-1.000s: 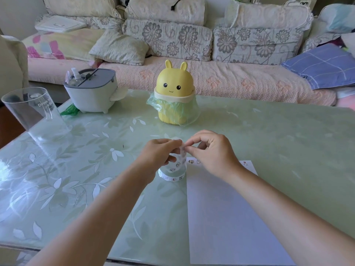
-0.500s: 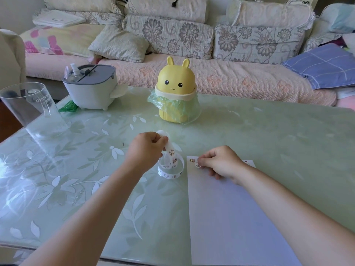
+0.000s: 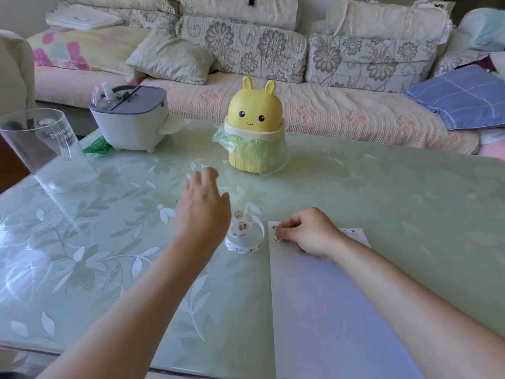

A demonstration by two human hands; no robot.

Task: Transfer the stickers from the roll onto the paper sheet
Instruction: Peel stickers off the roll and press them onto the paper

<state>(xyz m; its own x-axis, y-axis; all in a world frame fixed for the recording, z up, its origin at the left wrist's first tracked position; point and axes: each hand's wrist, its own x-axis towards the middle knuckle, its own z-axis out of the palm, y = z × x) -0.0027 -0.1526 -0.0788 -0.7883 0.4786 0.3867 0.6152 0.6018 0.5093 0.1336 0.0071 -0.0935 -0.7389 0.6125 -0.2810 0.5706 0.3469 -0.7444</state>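
Person, two limbs in view: left hand [image 3: 203,212] and right hand [image 3: 311,233], both bare. Forearms bare to frame edge; no sleeves, rings, watch or gloves visible.

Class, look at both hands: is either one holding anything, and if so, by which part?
The left hand is open and holds nothing. The right hand pinches a sticker by its edge, pressing it onto the sheet.
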